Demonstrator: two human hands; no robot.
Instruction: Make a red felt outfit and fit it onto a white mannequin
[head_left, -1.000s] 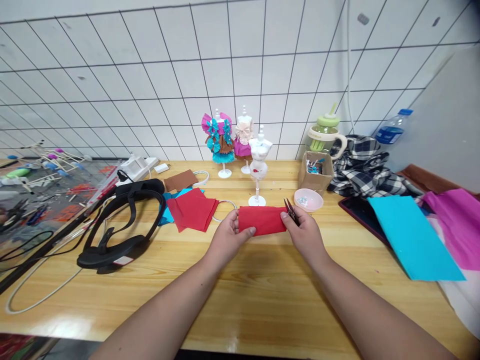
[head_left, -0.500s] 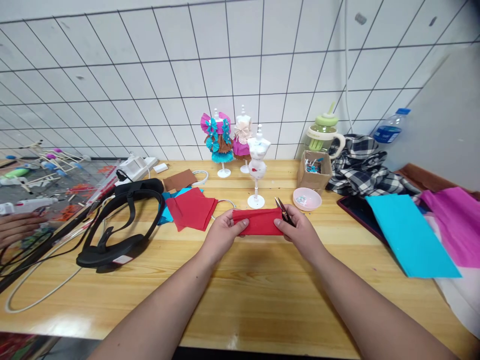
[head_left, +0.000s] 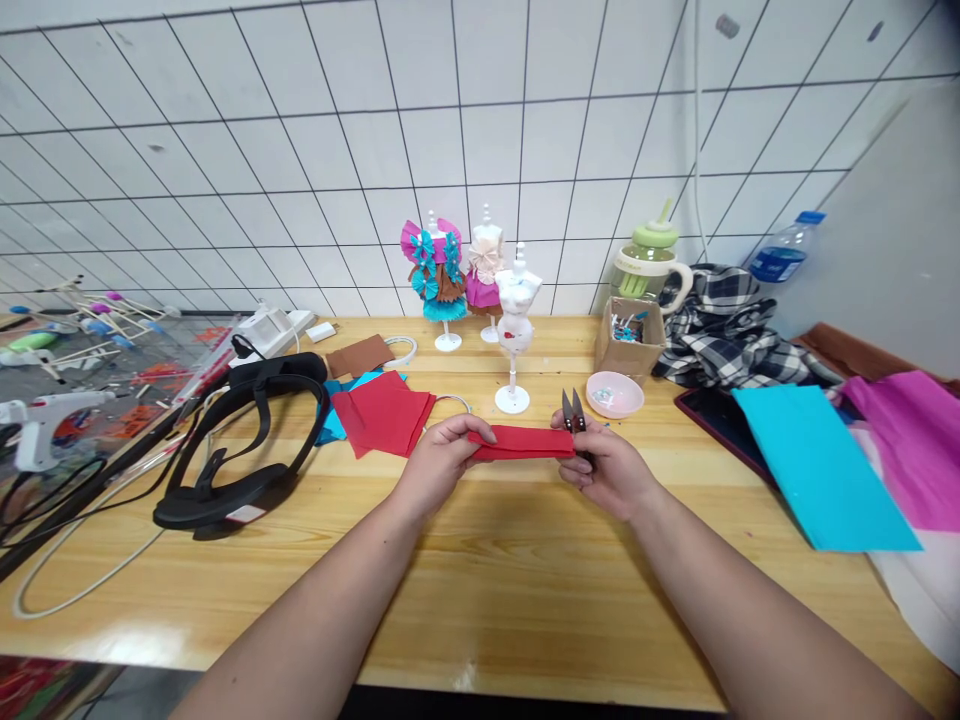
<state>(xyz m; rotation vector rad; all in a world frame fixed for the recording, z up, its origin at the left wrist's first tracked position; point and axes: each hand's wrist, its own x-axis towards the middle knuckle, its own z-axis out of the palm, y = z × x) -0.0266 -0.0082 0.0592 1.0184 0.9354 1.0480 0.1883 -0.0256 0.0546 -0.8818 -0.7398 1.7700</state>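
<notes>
A folded strip of red paper is held level between my two hands, just above the wooden table. My left hand pinches its left end, thumb on top. My right hand grips the right end and also holds small black snips, whose blades point up. Behind the strip stands a bare white mannequin on a stand, with two dressed mannequins further back by the tiled wall.
A stack of red paper lies to the left, beside a black headset and cables. A pink dish, a cardboard box, a green mug, checked cloth and cyan and magenta sheets lie right.
The red paper went from a broad rectangle lying flat to a narrow strip seen nearly edge-on. My hands drew slightly nearer, and the snips' blades turned upright.
</notes>
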